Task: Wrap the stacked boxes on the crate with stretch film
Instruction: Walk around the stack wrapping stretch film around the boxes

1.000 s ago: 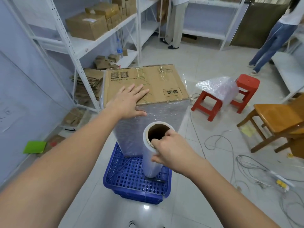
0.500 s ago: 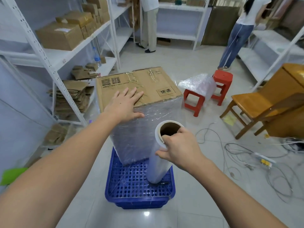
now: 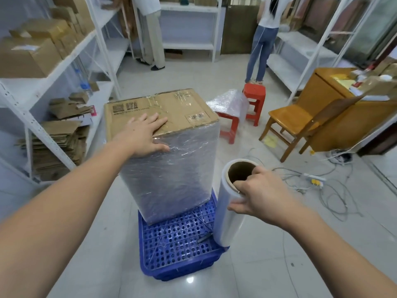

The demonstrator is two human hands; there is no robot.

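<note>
While the left hand (image 3: 146,136) is pressing flat on the stacked boxes (image 3: 169,151) to steady them, the right hand (image 3: 255,190) is gripping the film roll's (image 3: 231,203) rim; probably keeping tension beside the crate (image 3: 180,250).

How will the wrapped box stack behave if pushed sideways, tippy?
Probably tippy: the box stack is tall and sits toward one side of the blue crate. The left hand pressing on top suggests steadying. Film covering the sides likely makes them slick.
</note>
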